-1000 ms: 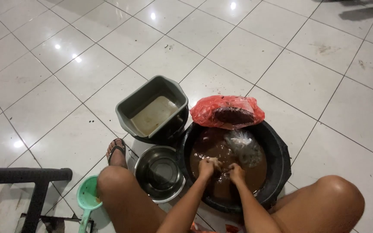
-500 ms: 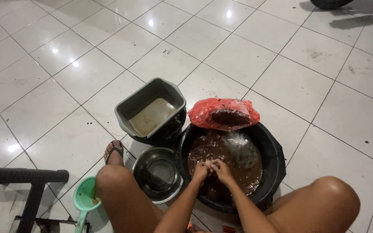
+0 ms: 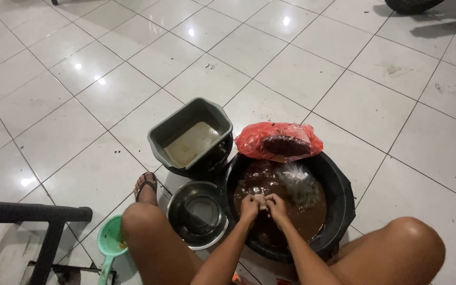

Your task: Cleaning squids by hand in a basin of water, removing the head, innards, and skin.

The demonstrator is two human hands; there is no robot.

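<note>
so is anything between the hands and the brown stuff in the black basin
Nothing visible. Both the left hand and the right hand are already at the surface of the brown liquid inside the black basin, pressed together near its front. The clear plastic bag floats just behind them, not in between.

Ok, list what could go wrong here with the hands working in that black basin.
The black basin holds brown liquid; both hands, left and right, press together in it, so it may splash onto the tiles. The red bag rests on the basin's far rim and might slip in. The steel bowl sits close beside, so drips could land in it.
</note>
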